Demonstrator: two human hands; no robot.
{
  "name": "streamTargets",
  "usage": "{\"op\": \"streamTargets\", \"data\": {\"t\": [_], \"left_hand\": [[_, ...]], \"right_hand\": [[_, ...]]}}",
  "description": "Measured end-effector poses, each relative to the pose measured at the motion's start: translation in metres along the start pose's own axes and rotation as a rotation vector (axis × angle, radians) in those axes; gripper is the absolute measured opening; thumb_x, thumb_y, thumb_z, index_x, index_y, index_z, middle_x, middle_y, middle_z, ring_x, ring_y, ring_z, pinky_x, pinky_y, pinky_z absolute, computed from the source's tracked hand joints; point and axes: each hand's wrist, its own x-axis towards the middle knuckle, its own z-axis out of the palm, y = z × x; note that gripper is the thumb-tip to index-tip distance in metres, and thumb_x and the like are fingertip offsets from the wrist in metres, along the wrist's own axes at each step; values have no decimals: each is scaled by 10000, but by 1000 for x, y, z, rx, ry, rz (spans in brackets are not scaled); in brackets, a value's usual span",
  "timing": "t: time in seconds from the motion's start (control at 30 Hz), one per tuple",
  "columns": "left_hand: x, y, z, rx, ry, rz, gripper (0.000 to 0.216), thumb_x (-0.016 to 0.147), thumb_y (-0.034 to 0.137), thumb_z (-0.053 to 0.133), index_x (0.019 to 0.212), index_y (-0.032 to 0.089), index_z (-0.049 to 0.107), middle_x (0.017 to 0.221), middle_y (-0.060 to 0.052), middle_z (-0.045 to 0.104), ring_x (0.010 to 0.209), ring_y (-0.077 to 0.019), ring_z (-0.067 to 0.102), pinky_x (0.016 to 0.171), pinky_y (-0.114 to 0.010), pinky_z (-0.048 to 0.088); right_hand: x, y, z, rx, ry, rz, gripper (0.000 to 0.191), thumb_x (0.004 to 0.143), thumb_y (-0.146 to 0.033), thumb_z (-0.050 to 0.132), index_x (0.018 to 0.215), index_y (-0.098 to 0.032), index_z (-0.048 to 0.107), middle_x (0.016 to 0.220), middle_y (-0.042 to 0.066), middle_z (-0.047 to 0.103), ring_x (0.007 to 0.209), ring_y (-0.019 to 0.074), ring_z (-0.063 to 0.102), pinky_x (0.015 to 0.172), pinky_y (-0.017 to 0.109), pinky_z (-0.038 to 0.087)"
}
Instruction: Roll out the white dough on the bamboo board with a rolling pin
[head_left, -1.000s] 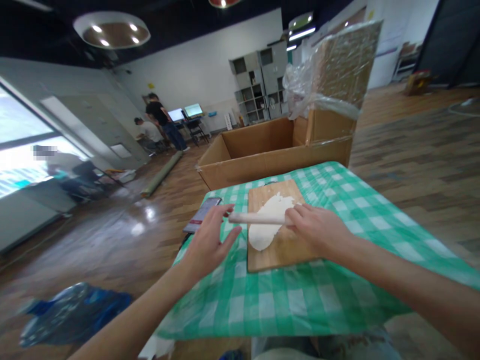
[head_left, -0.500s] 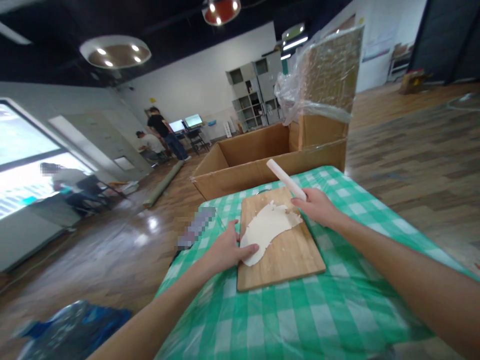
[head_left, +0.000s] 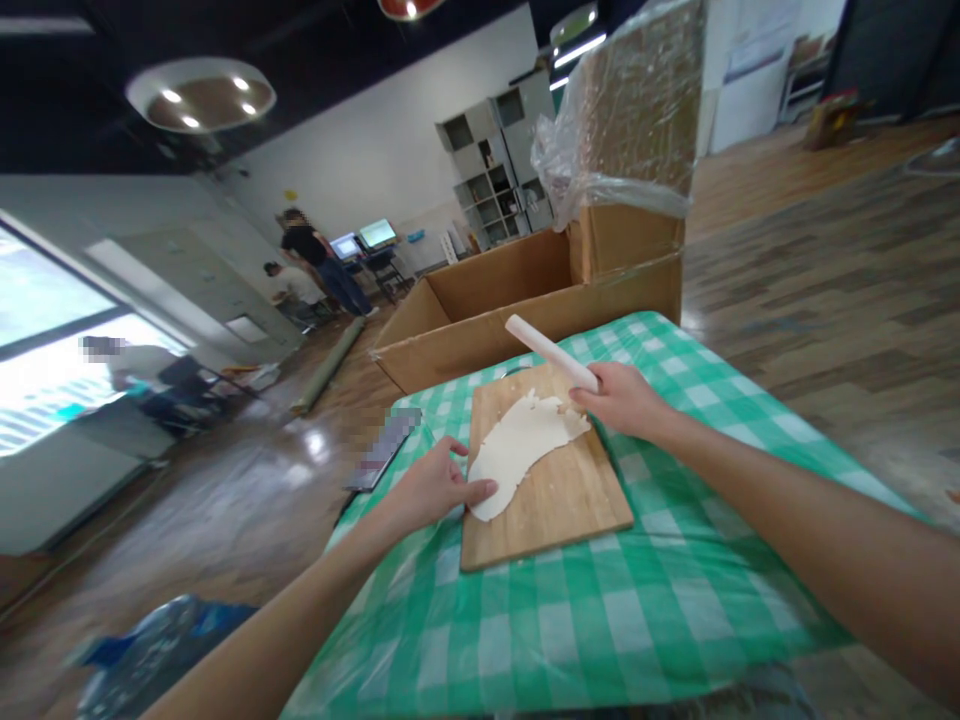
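A flat, ragged-edged sheet of white dough (head_left: 525, 440) lies on a wooden board (head_left: 570, 510) on the table. My right hand (head_left: 619, 398) is closed around one end of a white rolling pin (head_left: 551, 352). The pin is lifted, slanting up to the left over the board's far end. At the board's left edge is my left hand (head_left: 427, 485), thumb and forefinger apart. Its thumb reaches over the near left end of the dough; whether it presses on the dough I cannot tell. The other fingers are partly hidden.
A green-and-white checked cloth (head_left: 555, 620) covers the table. A blurred phone-like slab (head_left: 386, 450) lies at its left edge. Beyond stands a large cardboard box (head_left: 480, 330), with a plastic-wrapped panel (head_left: 637, 110). Several people are in the background left; a large clear-and-blue bottle (head_left: 165, 650) lies lower left.
The view has shifted slightly, moving the board and table a little left and up. My left thumb has drawn back slightly from the dough. The rolling pin stays raised in my right hand.
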Motion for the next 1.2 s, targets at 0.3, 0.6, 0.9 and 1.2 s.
{"op": "streamTargets", "data": {"t": [0.3, 0.6, 0.9, 1.2], "left_hand": [[8, 14, -1, -82, -136, -34, 497, 614, 616, 843, 735, 188, 620, 575, 49, 529, 530, -124, 449, 503, -265, 240], [-3, 24, 4, -62, -31, 88, 449, 702, 590, 779, 688, 180, 599, 655, 8, 601, 620, -154, 548, 539, -243, 308], [-19, 38, -7, -426, 67, 171, 436, 864, 490, 699, 1168, 177, 714, 860, -40, 750, 746, -180, 671, 619, -250, 473], [-60, 50, -3, -179, 114, 412, 422, 814, 234, 679, 1226, 237, 769, 1147, -65, 800, 930, -226, 758, 818, -318, 585]], "right_hand": [[-3, -3, -4, -71, -20, -35, 209, 914, -317, 593, 857, -162, 722, 798, 63, 722, 711, 185, 609, 606, 285, 326], [-6, -5, -3, -106, -67, -111, 203, 927, -329, 613, 886, -161, 719, 823, 74, 736, 750, 196, 636, 624, 282, 333], [-3, -3, -3, -89, -60, -99, 174, 917, -324, 629, 873, -182, 721, 814, 67, 742, 720, 198, 633, 600, 291, 329], [-4, -4, -5, -102, -14, -123, 172, 918, -316, 615, 827, -186, 678, 801, 69, 734, 726, 201, 636, 608, 297, 315]]}}
